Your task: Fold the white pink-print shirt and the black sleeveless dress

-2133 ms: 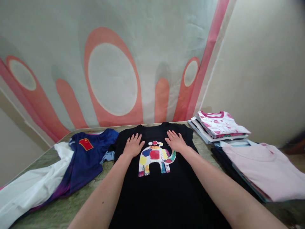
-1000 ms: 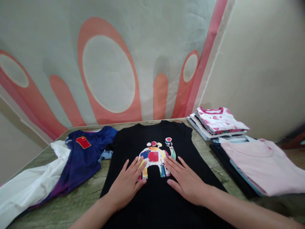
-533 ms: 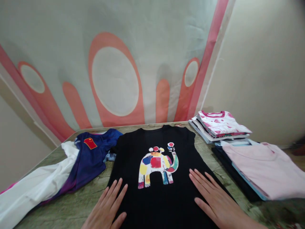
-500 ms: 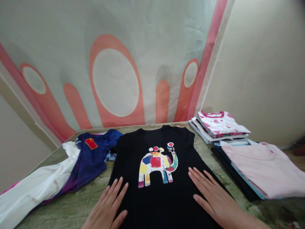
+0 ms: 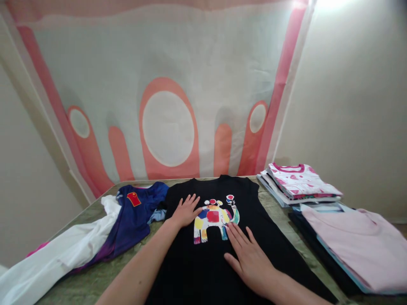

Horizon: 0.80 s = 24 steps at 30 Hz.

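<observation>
A black T-shirt (image 5: 197, 271) lies spread out with its neckline toward the far edge. On its chest is a colourful patchwork elephant print (image 5: 213, 217) with flowers. My left hand (image 5: 185, 211) rests on the shirt's upper left part, just left of the print, fingers spread. Lower down, my right hand (image 5: 246, 254) lies on the cloth with fingers stretched out, its fingertips touching the print near the elephant's front legs. Neither hand grips anything. The lower end of the shirt runs out of view.
Left on the wood-patterned table (image 5: 127, 258) lie a dark blue top (image 5: 140, 212) with a red flag patch and a white garment (image 5: 63, 250). At right are a folded stack topped by a pink-and-white shirt (image 5: 302, 180) and another under a pale pink shirt (image 5: 359, 241).
My left hand has moved up the shirt, beside the elephant. My right hand has shifted left onto the print's lower edge. The camera view has tilted upward.
</observation>
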### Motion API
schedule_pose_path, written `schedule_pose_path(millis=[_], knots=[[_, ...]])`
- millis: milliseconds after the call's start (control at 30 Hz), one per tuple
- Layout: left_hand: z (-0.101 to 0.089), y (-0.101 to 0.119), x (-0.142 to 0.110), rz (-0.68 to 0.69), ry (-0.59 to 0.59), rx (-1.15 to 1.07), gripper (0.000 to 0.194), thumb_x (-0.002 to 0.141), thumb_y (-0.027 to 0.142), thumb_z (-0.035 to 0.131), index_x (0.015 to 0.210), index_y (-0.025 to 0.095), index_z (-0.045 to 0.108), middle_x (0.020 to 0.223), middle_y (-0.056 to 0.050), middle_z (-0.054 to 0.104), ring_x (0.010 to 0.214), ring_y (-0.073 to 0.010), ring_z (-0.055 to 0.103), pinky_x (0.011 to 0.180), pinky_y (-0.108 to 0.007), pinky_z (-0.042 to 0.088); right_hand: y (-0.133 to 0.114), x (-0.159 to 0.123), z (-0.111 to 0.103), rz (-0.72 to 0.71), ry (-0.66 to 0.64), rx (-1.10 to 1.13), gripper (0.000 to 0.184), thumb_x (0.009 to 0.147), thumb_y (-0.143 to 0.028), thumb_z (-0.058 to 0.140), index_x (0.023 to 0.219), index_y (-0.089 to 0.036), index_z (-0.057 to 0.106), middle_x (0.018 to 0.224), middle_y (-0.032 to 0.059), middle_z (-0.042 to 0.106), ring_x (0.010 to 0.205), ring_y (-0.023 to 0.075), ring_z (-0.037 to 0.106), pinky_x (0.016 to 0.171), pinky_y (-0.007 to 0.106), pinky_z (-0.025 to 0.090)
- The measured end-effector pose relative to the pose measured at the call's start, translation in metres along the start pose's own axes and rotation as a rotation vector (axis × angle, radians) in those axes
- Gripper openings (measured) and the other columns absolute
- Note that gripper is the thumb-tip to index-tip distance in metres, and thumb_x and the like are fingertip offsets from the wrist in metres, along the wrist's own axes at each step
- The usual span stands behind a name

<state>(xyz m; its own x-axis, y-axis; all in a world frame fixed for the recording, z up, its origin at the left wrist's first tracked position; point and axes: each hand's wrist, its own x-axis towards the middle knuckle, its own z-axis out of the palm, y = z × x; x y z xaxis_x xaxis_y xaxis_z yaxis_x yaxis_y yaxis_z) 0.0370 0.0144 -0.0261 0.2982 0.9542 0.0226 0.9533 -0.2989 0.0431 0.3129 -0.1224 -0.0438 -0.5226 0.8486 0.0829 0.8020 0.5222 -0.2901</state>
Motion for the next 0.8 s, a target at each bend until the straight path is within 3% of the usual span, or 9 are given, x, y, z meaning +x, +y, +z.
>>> schedule_pose_path(millis=[100, 300, 400, 600, 800], knots=[[0.022, -0.012, 0.022, -0.086, 0.023, -0.001, 0.063, 0.094, 0.061, 0.019, 0.149, 0.031, 0.026, 0.158, -0.004, 0.02, 0.145, -0.0266, 0.016, 0.113, -0.052, 0.015, 0.005, -0.01, 0.009, -0.014, 0.023, -0.019, 0.066, 0.096, -0.057, 0.027, 0.151, -0.023, 0.016, 0.157, 0.0057, 0.015, 0.144, 0.0265, 0.015, 0.117, 0.054, 0.013], [0.033, -0.016, 0.049, -0.22, 0.062, 0.015, 0.068, 0.094, 0.06, 0.017, 0.15, 0.022, 0.028, 0.157, -0.009, 0.02, 0.144, -0.0306, 0.016, 0.113, -0.053, 0.013, 0.022, -0.029, 0.014, 0.02, 0.084, -0.091, 0.065, 0.096, -0.056, 0.029, 0.151, -0.023, 0.016, 0.156, 0.0041, 0.017, 0.144, 0.027, 0.018, 0.116, 0.054, 0.017], [0.04, -0.009, 0.052, -0.273, 0.111, 0.038, 0.068, 0.094, 0.057, 0.015, 0.15, 0.019, 0.028, 0.157, -0.011, 0.022, 0.144, -0.0314, 0.017, 0.114, -0.053, 0.012, 0.029, -0.038, 0.019, 0.033, 0.125, -0.116, 0.066, 0.096, -0.055, 0.032, 0.151, -0.025, 0.013, 0.156, 0.0034, 0.017, 0.143, 0.0278, 0.02, 0.116, 0.054, 0.019], [0.043, -0.005, 0.046, -0.227, 0.107, 0.031, 0.069, 0.094, 0.059, 0.014, 0.15, 0.02, 0.027, 0.157, -0.01, 0.021, 0.144, -0.0315, 0.016, 0.114, -0.053, 0.012, 0.039, -0.056, 0.027, 0.031, 0.149, -0.157, 0.069, 0.095, -0.054, 0.035, 0.151, -0.027, 0.006, 0.156, 0.0036, 0.017, 0.142, 0.0289, 0.023, 0.115, 0.055, 0.022], [0.042, -0.007, 0.046, -0.211, 0.118, 0.049, 0.069, 0.094, 0.059, 0.016, 0.15, 0.02, 0.028, 0.157, -0.01, 0.022, 0.144, -0.0318, 0.018, 0.113, -0.053, 0.014, 0.036, -0.082, 0.022, 0.035, 0.138, -0.147, 0.07, 0.094, -0.054, 0.038, 0.151, -0.028, 0.007, 0.155, 0.0037, 0.021, 0.14, 0.0301, 0.028, 0.113, 0.055, 0.026]])
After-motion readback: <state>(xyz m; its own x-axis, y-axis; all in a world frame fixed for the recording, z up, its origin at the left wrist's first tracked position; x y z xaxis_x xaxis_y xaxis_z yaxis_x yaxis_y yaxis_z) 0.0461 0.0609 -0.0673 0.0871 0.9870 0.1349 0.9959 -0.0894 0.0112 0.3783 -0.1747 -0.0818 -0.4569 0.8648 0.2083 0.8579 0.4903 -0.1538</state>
